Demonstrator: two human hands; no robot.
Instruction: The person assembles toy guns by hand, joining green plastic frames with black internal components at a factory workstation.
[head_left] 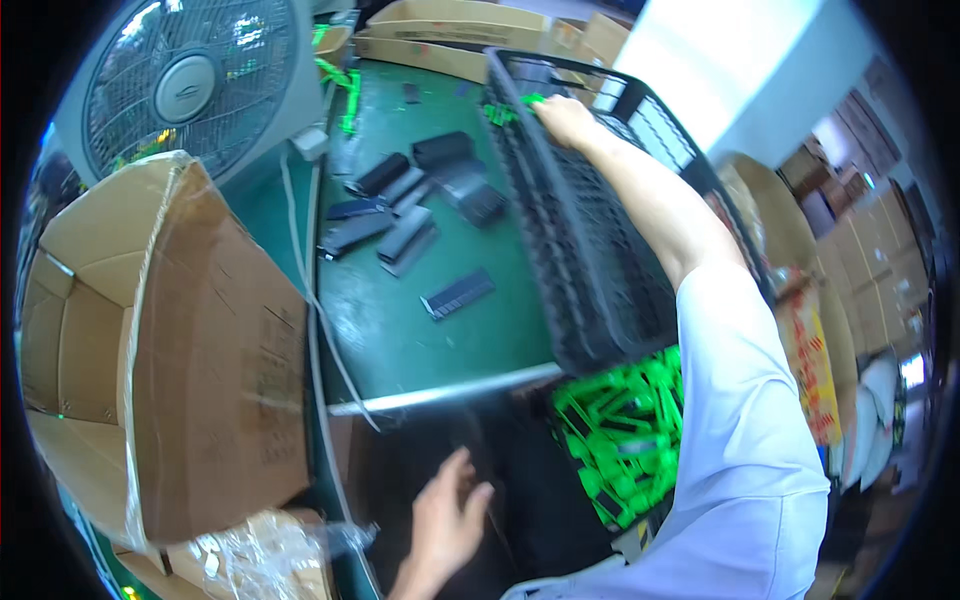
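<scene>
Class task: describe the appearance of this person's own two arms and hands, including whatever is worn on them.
Both hands are bare: no gloves, rings or watch are visible. The right hand leads to a bare forearm, and the upper arm is covered by a short, loose, pale lilac-white sleeve. The left hand shows spread fingers and a bare wrist; no sleeve on that arm is in view.

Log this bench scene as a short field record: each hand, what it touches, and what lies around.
right hand: right hand grips the far rim of a tilted black plastic lattice crate
left hand: left hand open, fingers spread, touching nothing, below the table edge
table: green-topped workbench with scattered black plastic strips
below crate: bright green plastic parts
left side: open brown cardboard box, grey fan
</scene>
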